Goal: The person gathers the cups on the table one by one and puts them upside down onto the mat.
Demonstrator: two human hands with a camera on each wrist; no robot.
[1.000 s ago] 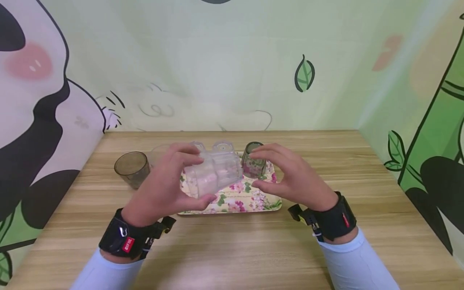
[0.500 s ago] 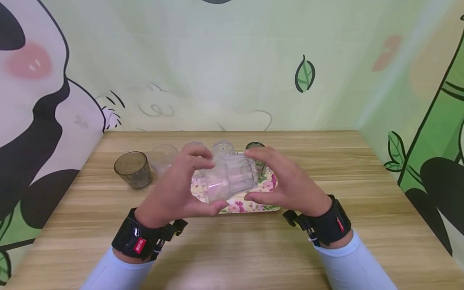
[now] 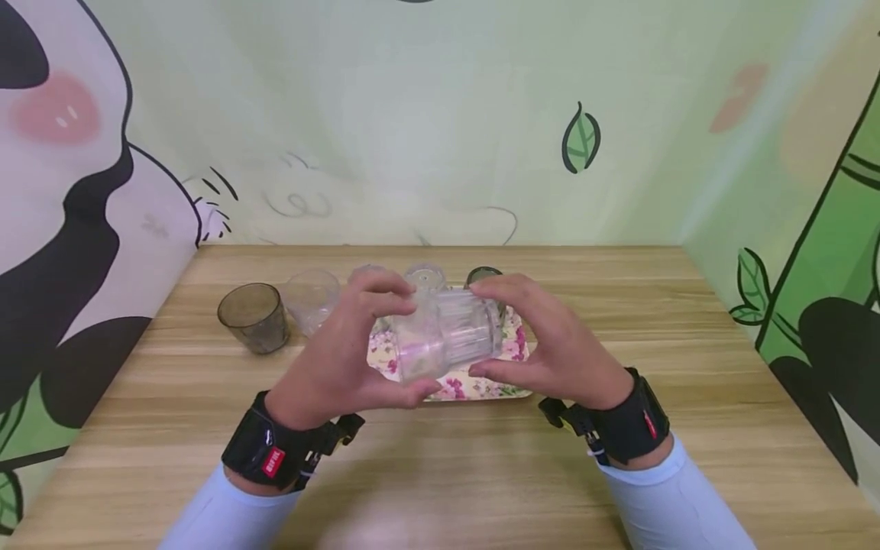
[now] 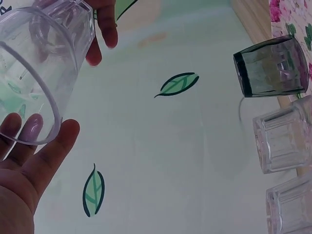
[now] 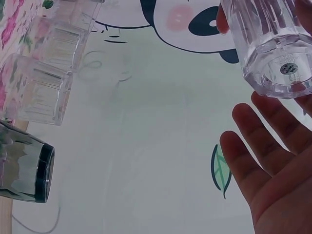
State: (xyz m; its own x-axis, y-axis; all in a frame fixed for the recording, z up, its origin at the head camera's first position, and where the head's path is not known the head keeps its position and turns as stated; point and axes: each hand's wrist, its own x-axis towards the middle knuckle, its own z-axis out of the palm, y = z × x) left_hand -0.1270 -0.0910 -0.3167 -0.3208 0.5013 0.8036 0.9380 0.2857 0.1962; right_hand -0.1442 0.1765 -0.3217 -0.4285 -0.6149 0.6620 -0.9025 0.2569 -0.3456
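Observation:
A clear tumbler [image 3: 450, 340] with a fluted lower half lies sideways in the air above the tray, its mouth toward the left. My left hand [image 3: 337, 355] grips the wide mouth end, and its fingers [image 4: 53, 151] show by the rim in the left wrist view. My right hand [image 3: 560, 344] holds the base end between thumb and fingers. Below is a flowered tray [image 3: 509, 391], partly covered by the hands and tumbler. Along its far side stand upturned cups: a smoky green one [image 4: 273, 68] and clear ones, one being the clear cup [image 3: 425, 276] in the middle.
Left of the tray, a smoky brown cup [image 3: 254, 319] stands mouth up on the wooden table [image 3: 440, 473]. Beside it is a wide clear cup [image 3: 311, 294], partly behind my left hand. A printed cloth wall [image 3: 440, 137] rises behind the table.
The left hand has carried the tumbler to the right, toward the right hand. The right hand, earlier apart from it beside the smoky green cup, now has its fingers around the tumbler's base.

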